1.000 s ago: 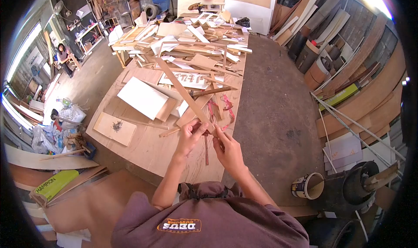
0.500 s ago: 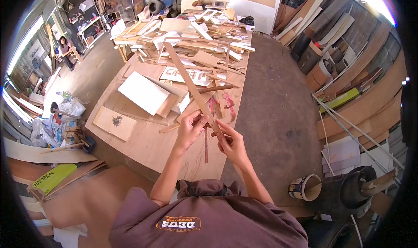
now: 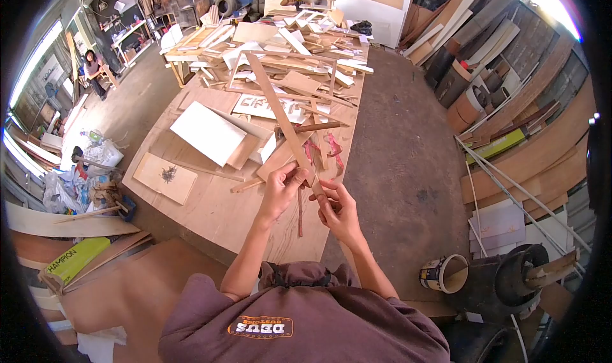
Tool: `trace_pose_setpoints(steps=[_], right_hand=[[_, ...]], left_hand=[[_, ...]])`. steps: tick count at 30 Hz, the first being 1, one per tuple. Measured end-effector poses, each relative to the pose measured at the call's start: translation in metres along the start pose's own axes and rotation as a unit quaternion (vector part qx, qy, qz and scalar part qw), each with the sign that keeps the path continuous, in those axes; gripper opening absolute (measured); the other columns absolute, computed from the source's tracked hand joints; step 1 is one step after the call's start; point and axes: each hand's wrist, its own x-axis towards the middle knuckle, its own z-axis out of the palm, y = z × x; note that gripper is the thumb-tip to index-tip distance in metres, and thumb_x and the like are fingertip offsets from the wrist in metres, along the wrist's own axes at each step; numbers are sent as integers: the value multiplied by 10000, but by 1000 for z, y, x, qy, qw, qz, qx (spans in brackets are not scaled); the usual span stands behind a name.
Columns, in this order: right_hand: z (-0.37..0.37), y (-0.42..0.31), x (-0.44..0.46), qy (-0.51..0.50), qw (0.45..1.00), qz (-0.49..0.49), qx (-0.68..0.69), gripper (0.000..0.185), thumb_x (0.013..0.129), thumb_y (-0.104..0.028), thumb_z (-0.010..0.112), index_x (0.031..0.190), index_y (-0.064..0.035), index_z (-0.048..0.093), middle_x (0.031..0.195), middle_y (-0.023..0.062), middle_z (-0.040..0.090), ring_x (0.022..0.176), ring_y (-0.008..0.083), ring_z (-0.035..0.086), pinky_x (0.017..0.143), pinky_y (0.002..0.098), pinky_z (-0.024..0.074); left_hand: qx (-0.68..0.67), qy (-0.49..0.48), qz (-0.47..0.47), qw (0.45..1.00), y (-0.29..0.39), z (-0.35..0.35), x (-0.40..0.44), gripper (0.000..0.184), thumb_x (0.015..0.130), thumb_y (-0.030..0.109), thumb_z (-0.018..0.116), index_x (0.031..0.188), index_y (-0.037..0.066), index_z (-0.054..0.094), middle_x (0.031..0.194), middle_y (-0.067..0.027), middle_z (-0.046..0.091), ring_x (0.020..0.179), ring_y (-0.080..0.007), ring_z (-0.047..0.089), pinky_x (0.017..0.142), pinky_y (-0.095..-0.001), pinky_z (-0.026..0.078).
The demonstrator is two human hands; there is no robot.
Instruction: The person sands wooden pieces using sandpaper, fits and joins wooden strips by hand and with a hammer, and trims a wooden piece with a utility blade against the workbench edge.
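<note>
Your 2 hands, left (image 3: 281, 191) and right (image 3: 337, 211), grip the near end of 1 wooden strip (image 3: 278, 111) above the worktable (image 3: 229, 226); its long axis runs forward and left, far end beyond both hands.

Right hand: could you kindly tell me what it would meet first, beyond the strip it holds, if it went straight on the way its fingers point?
Beyond the wooden strip, the right hand would probably meet the left hand first, towards which its fingers point, though depth is unclear.

Woodworking shop w/ scrap-wood pile (image 3: 296, 47), offcuts (image 3: 207, 132)
</note>
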Motion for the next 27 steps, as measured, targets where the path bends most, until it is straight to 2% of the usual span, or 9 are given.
trace_pose_setpoints(steps=[5, 7, 14, 16, 20, 22, 27], right_hand=[[0, 3, 0, 5, 1000, 2, 5, 254, 1029, -25, 491, 1283, -13, 490, 985, 119, 686, 562, 30, 447, 462, 200, 356], [1, 5, 0, 5, 1000, 0, 2, 246, 1027, -22, 489, 1273, -13, 487, 981, 124, 684, 561, 32, 453, 459, 201, 359], [1, 7, -3, 6, 1000, 4, -1, 231, 1028, -26, 493, 1259, -11, 482, 978, 120, 685, 560, 35, 455, 457, 202, 360], [1, 3, -3, 10, 1000, 18, -19, 234, 999, -21, 542, 1229, -4, 504, 920, 88, 717, 615, 49, 510, 528, 230, 415], [-1, 3, -2, -9, 999, 39, -25, 270, 994, -34, 564, 1263, -27, 540, 883, 62, 701, 620, 57, 524, 541, 238, 426], [-1, 4, -3, 8, 997, 20, -69, 297, 980, -55, 599, 1277, -73, 592, 849, 38, 677, 623, 59, 536, 546, 242, 429], [-2, 14, 2, -13, 992, 45, -120, 316, 981, -37, 601, 1297, -39, 596, 852, 40, 635, 626, 66, 524, 558, 240, 430]], left_hand=[[6, 5, 6, 1000, 0, 2, -1, 331, 975, 305, 667, 1105, 1, 674, 911, 3, 685, 806, -63, 630, 735, -257, 553], [-13, 13, -8, 1000, 9, 7, -4, 272, 994, 239, 645, 1039, -29, 658, 870, 0, 663, 796, -48, 579, 726, -234, 488], [-9, 12, -12, 1000, 2, 4, -7, 277, 996, 243, 643, 1053, -28, 660, 860, 14, 649, 787, -45, 555, 722, -222, 461], [28, 0, -10, 1000, -1, -1, -6, 302, 1000, 267, 636, 1073, -24, 659, 877, 21, 645, 800, -47, 543, 734, -231, 456], [3, 12, -9, 1000, -2, -4, -13, 308, 1009, 288, 617, 1056, -15, 654, 870, 28, 628, 806, -45, 525, 735, -233, 442], [-16, -1, -16, 1000, -10, -15, -19, 266, 1014, 263, 601, 1061, 8, 657, 898, 3, 658, 813, -62, 571, 740, -243, 458], [59, 38, -77, 995, -35, -52, -41, 255, 1020, 222, 578, 1063, -18, 652, 907, 10, 643, 825, -58, 541, 738, -246, 448]])
